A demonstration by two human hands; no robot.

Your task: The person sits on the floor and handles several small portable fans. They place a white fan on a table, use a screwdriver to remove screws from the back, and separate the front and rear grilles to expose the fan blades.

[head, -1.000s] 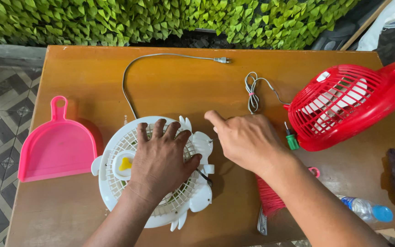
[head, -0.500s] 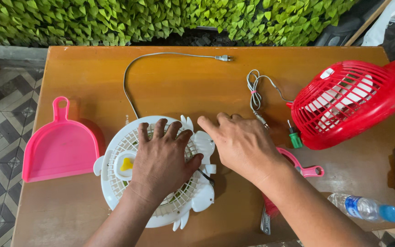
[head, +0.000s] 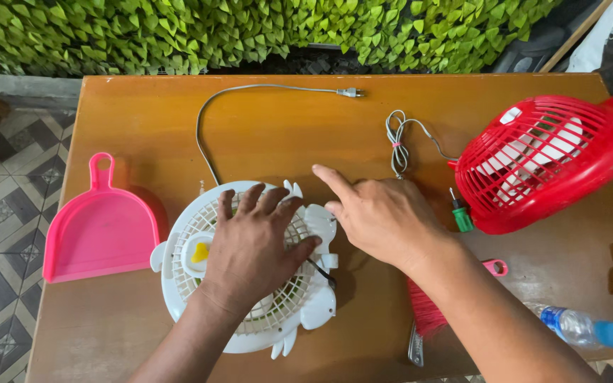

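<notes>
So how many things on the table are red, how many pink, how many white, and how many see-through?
Red: 1, the red fan
Pink: 2, the pink dustpan and the pink-handled brush
White: 1, the white fan under the left hand
See-through: 1, the water bottle
Total: 5

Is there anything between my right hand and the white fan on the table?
Nothing visible. The right hand hovers right beside the white fan, at its upper right edge, while the left hand lies flat on its grille.

Left hand (head: 253,245) flat on white fan (head: 250,266).
</notes>
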